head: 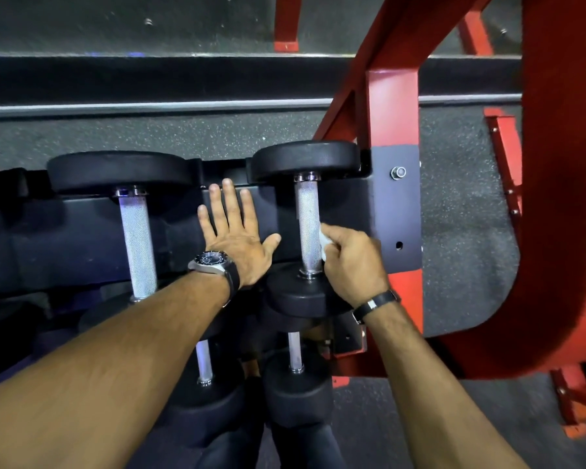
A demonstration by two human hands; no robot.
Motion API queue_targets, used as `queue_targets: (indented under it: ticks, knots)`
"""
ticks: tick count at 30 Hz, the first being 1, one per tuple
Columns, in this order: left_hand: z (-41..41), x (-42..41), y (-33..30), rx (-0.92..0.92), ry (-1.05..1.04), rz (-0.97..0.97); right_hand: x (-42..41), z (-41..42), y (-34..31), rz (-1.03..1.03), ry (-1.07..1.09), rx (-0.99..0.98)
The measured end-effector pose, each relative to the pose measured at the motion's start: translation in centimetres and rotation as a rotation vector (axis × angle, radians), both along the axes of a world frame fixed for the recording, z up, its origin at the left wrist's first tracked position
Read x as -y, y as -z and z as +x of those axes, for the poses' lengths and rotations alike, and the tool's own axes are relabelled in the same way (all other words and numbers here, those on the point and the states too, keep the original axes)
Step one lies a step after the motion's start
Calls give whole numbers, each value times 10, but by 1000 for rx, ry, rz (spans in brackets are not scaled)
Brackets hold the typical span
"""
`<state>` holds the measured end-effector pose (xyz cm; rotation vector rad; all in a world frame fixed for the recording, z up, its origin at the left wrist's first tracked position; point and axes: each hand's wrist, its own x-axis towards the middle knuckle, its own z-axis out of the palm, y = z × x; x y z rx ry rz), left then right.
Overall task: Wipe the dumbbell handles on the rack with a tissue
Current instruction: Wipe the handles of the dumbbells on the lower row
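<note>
Evidently mid-wipe on the rightmost top-tier dumbbell handle (308, 228), with the other handles seemingly left to do
The right hand (351, 262) pinches a white tissue (323, 243) against the knurled steel bar's lower right side; the left hand (237, 231) lies flat, fingers spread, on the dark rack (394, 211) between it and the neighbouring handle (137, 245), which I can't judge clean or not

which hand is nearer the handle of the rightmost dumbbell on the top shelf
Right. The right hand presses the tissue against that handle; the left hand lies flat on the rack just left of it.
</note>
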<state>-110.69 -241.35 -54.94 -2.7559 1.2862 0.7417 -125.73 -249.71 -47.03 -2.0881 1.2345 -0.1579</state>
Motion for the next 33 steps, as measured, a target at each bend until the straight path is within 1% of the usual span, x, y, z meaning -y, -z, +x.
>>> queue_targets:
  ticks: [2,6,10,14,19,21,22,24,26,28,32,33]
  knots:
    - [0,-1,2,13,3,-4,-1,-1,0,-25,22,19]
    - [0,-1,1,-2,1,-2,0,-4,0,-8,-15,-16]
    - [0,0,0,-5,-1,7,5,-4,2,47,-45,-76]
    - [0,0,-1,-3,3,26,17,19,-4,-41,62,32]
    - [0,0,-3,-6,1,34,25,37,-4,-46,76,-2]
    - [1,0,-4,-13,4,35,17,25,-3,16,36,-8]
    - [1,0,-4,-13,5,33,13,17,-3,61,-19,-28]
    - [1,0,-3,-7,7,36,14,1,-1,147,-158,-135]
    - [1,0,-2,-10,6,34,30,-8,10,243,-217,-189]
    - [1,0,-2,-6,8,32,46,-2,18,360,-147,-100]
    - [2,0,0,1,0,23,50,30,27,670,153,247]
    - [2,0,-1,-1,0,21,49,32,26,734,186,265]
